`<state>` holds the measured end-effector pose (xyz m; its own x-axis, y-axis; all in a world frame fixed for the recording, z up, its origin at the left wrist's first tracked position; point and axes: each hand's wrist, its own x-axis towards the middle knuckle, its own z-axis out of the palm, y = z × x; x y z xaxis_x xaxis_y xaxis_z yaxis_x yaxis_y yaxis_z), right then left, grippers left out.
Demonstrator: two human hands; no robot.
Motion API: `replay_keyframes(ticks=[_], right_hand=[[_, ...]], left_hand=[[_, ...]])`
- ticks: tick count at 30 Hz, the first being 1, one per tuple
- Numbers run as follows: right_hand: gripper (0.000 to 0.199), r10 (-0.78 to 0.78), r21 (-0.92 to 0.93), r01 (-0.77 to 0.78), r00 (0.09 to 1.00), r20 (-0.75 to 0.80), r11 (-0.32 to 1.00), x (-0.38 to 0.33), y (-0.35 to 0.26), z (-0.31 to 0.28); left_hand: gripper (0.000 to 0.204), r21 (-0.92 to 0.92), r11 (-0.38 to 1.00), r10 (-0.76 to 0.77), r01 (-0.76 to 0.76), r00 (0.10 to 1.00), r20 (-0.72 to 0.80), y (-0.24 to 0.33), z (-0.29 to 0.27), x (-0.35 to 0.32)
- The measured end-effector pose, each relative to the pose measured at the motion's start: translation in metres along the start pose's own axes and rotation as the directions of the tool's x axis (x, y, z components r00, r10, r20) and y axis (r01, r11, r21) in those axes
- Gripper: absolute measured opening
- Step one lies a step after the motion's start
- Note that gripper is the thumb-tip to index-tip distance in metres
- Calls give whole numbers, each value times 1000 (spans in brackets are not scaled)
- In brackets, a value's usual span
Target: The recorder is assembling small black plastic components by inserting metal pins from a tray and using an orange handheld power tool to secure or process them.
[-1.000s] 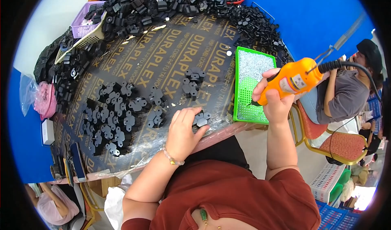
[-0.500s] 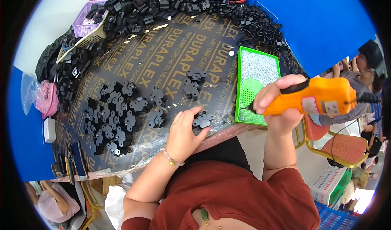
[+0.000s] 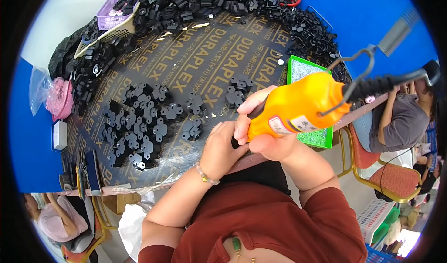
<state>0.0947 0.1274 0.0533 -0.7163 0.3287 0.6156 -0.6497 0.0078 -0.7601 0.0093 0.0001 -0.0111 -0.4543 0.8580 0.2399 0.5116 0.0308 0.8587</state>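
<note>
My right hand [image 3: 279, 149] is wrapped round an orange electric screwdriver [image 3: 298, 107] with a black cord. The tool's tip points toward my left hand [image 3: 218, 144], which rests at the table's near edge with its fingers curled round a small black part [image 3: 235, 143]. Both hands nearly meet there, so most of that part and the tip are hidden. Several similar black parts [image 3: 139, 118] with flat tabs stand grouped to the left. Beyond my hands sits a small cluster of black parts [image 3: 237, 90]. A green tray [image 3: 329, 139] of small silver pieces [image 3: 305, 70] lies partly behind the screwdriver.
Black pieces [image 3: 205, 2] are heaped along the table's far side. Purple [image 3: 109, 11] and pink [image 3: 65, 97] baskets, a white box [image 3: 59, 135] and a phone [image 3: 92, 172] lie at the left. A coiled spring [image 3: 398, 32] hangs at upper right. Other people [image 3: 405, 114] sit nearby.
My right hand has brought the screwdriver from over the green tray leftward to the black part at my left hand. The view has shifted slightly.
</note>
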Motion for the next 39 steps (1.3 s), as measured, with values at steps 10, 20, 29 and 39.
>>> replay_keyframes(ticks=[10, 20, 29, 39], right_hand=[[54, 150, -33, -152, 987, -51, 988, -3, 5, 11], [48, 164, -37, -170, 977, -140, 985, -11, 10, 19], [68, -186, -242, 124, 949, -253, 962, -14, -52, -35], [39, -97, -237, -11, 893, -440, 971, -46, -57, -90]], left_hand=[[34, -59, 995, 80, -84, 995, -59, -18, 11, -2], [41, 120, 988, 101, -99, 995, -5, 1, 3, -4], [44, 820, 572, 108, 20, 989, -99, 17, -67, -1], [77, 796, 594, 128, -118, 990, 52, 29, -26, 49]])
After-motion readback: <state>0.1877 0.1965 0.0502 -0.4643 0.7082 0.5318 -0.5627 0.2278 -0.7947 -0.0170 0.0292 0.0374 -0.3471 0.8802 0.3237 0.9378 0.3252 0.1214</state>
